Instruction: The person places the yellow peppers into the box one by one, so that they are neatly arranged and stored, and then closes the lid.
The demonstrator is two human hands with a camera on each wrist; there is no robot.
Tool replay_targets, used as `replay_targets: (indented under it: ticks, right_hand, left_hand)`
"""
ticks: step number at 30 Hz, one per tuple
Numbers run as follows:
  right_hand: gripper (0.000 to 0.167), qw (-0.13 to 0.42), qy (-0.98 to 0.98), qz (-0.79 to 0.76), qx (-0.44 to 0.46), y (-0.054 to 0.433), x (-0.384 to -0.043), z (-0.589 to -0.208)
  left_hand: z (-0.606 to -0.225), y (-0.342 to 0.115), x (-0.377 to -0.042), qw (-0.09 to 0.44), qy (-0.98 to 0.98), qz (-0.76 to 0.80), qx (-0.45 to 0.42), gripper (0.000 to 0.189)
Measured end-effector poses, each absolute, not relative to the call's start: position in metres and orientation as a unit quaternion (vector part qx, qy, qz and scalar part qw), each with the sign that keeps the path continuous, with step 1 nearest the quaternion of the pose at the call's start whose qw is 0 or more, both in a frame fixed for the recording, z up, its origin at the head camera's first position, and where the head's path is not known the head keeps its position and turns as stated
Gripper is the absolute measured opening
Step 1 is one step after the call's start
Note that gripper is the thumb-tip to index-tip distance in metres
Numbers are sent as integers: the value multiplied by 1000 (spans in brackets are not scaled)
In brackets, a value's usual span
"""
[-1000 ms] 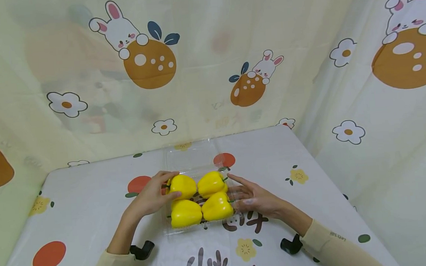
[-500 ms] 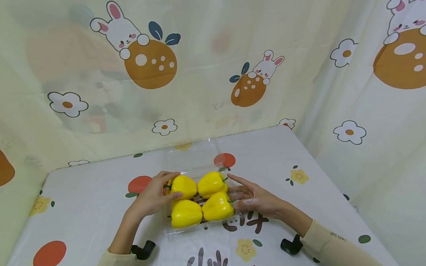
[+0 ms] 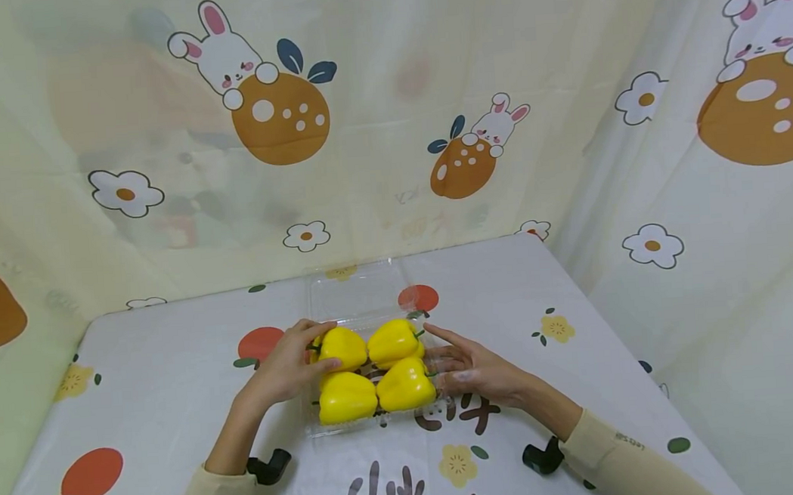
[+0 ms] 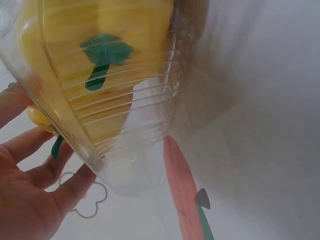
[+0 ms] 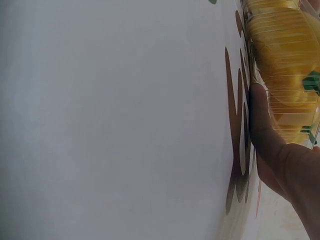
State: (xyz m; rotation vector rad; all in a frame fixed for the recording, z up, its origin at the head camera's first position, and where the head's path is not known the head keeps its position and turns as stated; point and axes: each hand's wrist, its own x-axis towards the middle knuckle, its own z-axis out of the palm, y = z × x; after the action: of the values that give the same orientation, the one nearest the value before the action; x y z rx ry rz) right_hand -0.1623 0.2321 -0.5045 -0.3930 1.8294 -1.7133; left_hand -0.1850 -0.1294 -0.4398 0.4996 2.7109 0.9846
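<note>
Several yellow bell peppers, toy-like and glossy, sit piled in a clear plastic clamshell box (image 3: 339,431), its lid (image 3: 352,294) folded back behind it. My left hand (image 3: 293,366) grips the rear-left bell pepper (image 3: 344,349), thumb on its near side and fingers on its far side. In the left wrist view, the left fingers (image 4: 42,172) spread near the box's rim, beside a green stem. My right hand (image 3: 477,370) rests against the box's right wall, index finger extended. Its thumb (image 5: 262,115) lies low along that wall in the right wrist view.
A white patterned cloth (image 3: 175,412) with fruit and flower prints covers the table. Behind and to the right hangs a cream curtain (image 3: 378,165) printed with rabbits. Black wrist-worn devices show near the left wrist (image 3: 270,466) and the right wrist (image 3: 544,456).
My left hand and the rear-left bell pepper have shifted very slightly to the right. The right hand and the box stay in place.
</note>
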Motion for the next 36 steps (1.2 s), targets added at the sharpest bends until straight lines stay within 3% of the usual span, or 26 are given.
replay_targets:
  ticks: [36]
  right_hand:
    - [101, 300, 692, -638, -153, 232, -161, -501]
  left_hand:
    - [-444, -130, -182, 90, 921, 325, 196, 64]
